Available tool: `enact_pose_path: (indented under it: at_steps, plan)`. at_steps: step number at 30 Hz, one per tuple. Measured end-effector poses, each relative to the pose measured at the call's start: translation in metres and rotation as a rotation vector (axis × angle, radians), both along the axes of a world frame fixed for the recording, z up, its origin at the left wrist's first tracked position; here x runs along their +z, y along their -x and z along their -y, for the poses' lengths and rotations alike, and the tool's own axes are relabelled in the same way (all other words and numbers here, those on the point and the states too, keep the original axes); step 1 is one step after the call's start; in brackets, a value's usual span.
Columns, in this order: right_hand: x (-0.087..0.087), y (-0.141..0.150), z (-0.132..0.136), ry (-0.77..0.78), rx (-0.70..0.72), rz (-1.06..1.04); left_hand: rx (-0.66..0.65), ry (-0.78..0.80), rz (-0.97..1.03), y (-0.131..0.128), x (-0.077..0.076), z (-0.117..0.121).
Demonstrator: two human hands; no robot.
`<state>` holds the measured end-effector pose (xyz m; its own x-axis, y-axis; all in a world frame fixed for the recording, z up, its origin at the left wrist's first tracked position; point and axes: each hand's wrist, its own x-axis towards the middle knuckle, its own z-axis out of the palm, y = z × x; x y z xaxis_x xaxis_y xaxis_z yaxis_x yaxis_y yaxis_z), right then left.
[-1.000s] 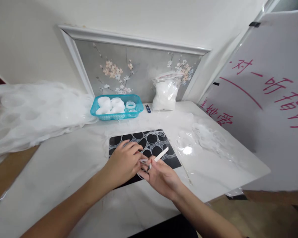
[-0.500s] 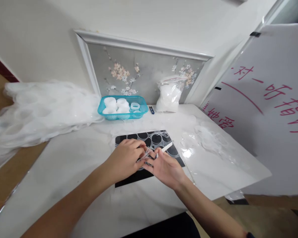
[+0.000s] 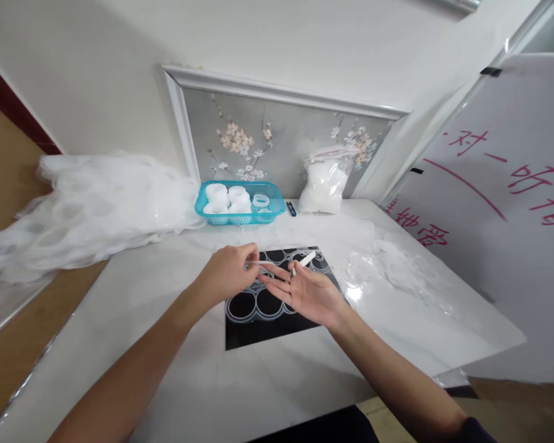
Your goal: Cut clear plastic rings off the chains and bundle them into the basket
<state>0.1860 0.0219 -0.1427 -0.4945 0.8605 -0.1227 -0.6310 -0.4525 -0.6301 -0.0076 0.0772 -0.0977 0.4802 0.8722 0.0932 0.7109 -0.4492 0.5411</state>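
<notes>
My left hand is closed, thumb and fingertips pinching a thin white piece seen almost edge-on; its full shape cannot be made out. My right hand is turned palm up and holds a slim white stick-like tool against its thumb, with the other fingers stretched towards the left hand. Which kind of tool it is, I cannot tell. Below both hands lies a black sheet with several clear-white rings on it, partly covered by the hands.
A blue basket with stacks of white rings stands at the back, beside small dark snips. A clear bag of white material leans on the framed picture. Clear scraps lie right; a white heap lies left.
My hands have drawn slightly apart, the left now holding the thin white piece level instead of among loose strands. The whole view has shifted a little, with things appearing further right.
</notes>
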Motion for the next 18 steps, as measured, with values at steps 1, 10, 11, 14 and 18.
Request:
enact_pose_path:
  at_steps: [1,10,11,14,18]
  plan:
    - [0.000,-0.002,-0.005,-0.007,0.009,0.069,0.034,0.087,0.093,0.003,0.000,-0.004]
    - [-0.034,-0.034,-0.079,-0.712,-0.047,1.223,0.146,0.475,0.715,0.028,0.013,-0.021]
    - [-0.036,-0.035,-0.083,-0.697,0.013,1.279,0.154,0.481,0.719,0.031,0.017,-0.020]
    - [-0.032,-0.039,-0.081,-0.647,0.164,1.426,0.158,0.492,0.743,0.035,0.025,-0.018]
    - [0.007,-0.069,-0.068,-0.636,0.123,1.453,0.140,0.511,0.786,0.038,0.031,-0.015]
